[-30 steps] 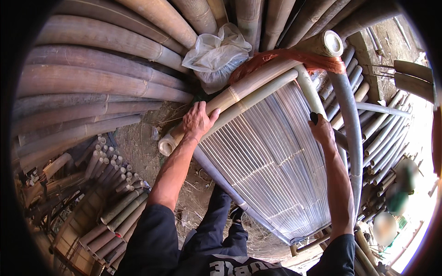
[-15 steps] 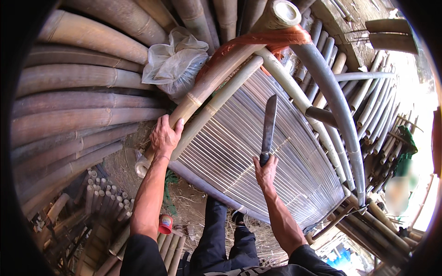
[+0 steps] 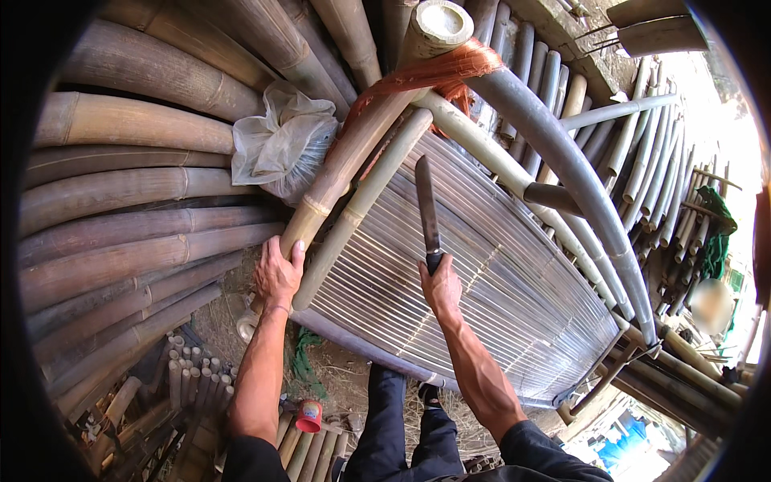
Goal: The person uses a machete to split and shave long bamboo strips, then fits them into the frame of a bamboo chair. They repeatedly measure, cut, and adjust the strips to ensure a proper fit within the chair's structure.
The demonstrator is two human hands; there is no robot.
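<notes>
My left hand (image 3: 277,273) grips the lower part of a thick bamboo pole (image 3: 344,175), which slants up to a cut end. That pole forms one side of a bamboo frame, bound at its top corner with reddish-orange plastic strapping (image 3: 454,66). Beside it runs a paler, thinner pole (image 3: 371,197). In my right hand (image 3: 441,287) is a machete (image 3: 427,201) with a black handle, its dark blade pointing up and away from me. The blade hangs over a panel of narrow bamboo slats (image 3: 474,277), apparently touching nothing.
Thick bamboo poles (image 3: 136,189) are stacked at the left, with a whitish plastic bag (image 3: 283,132) against them. A curved grey pole (image 3: 562,145) borders the frame's right side. Thinner poles (image 3: 642,177) lie farther right. A red can (image 3: 308,416) stands near my legs.
The machete has moved left across the slats with my right hand, its blade now leaning slightly left. My left hand still grips the pole. The whole view has shifted somewhat.
</notes>
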